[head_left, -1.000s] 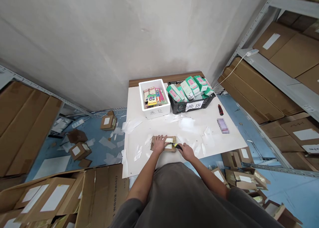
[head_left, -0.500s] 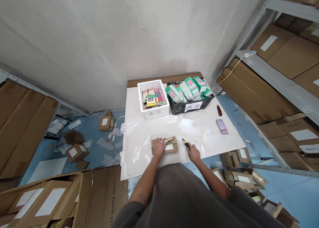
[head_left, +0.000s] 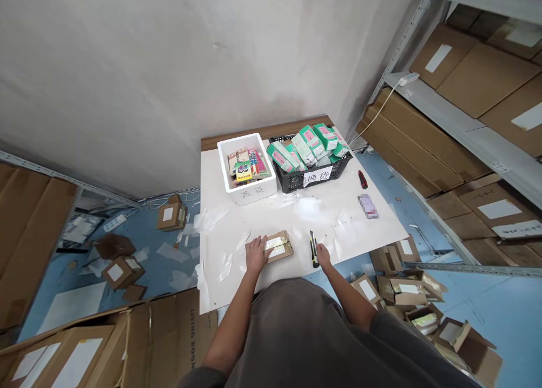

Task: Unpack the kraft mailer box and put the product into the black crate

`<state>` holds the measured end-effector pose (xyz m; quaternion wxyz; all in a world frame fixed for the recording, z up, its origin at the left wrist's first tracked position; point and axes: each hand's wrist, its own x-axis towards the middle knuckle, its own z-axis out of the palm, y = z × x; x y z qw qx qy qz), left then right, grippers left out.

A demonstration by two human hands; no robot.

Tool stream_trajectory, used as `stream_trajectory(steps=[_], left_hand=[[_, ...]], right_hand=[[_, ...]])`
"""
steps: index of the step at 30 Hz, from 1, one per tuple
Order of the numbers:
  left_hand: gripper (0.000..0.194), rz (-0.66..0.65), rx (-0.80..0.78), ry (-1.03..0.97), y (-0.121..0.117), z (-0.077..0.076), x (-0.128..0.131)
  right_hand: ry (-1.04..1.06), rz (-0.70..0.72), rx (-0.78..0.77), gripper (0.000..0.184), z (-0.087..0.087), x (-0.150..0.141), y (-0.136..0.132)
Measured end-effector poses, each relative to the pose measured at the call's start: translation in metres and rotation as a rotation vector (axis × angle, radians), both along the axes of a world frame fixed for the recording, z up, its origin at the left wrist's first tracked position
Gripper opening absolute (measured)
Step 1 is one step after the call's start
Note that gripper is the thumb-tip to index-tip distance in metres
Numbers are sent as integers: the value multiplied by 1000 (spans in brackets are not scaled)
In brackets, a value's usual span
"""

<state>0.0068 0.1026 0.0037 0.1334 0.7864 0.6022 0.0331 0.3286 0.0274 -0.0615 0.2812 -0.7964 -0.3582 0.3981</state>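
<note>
My left hand (head_left: 256,254) grips the left end of a small cardboard box (head_left: 279,249), its fingers over the top. The box lies on the white table (head_left: 237,275), with shiny tape and a white label strip showing. To the right, a black and yellow utility knife (head_left: 314,249) points away from me, its whole length visible. My right hand (head_left: 323,256) is right beside the knife, close to the table's front edge. Its fingers are partly hidden, and whether they still hold the knife is unclear.
A white foam box (head_left: 258,195) of booklets and a black crate (head_left: 292,181) of green-and-pink cartons stand at the back. A red and black tool (head_left: 363,179) and a blurred purple item (head_left: 367,206) lie right. Paper scraps (head_left: 214,218) litter the table. Shelving with cartons (head_left: 486,88) flanks it.
The knife has turned from slanting left to pointing almost straight away, its full handle now showing. The small box sits differently under my left hand, with more tape visible. The view has shifted slightly.
</note>
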Motion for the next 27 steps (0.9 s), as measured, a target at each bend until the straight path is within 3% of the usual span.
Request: stream_trajectory(steps=[4, 8, 10, 13, 16, 20, 24, 27], left_hand=[[59, 150, 39, 55, -10, 1, 2], [57, 189, 48, 64, -12, 3, 5], [56, 201, 47, 67, -12, 4, 9], [55, 227, 46, 63, -14, 5, 16], [55, 270, 16, 44, -20, 8, 17], [54, 443, -32, -17, -30, 11, 0], [42, 705, -106, -236, -30, 13, -33], [45, 850, -121, -329, -26, 15, -59]], right_hand=[[-125, -65, -110, 42, 2, 22, 24], [-266, -129, -51, 49, 16, 21, 39], [-214, -22, 10, 52, 23, -2, 39], [118, 281, -14, 63, 29, -58, 38], [276, 375, -42, 88, 33, -110, 44], [150, 417, -48, 90, 46, -153, 88], [-24, 525, -64, 91, 66, -183, 144], [-116, 576, -61, 86, 76, -201, 156]])
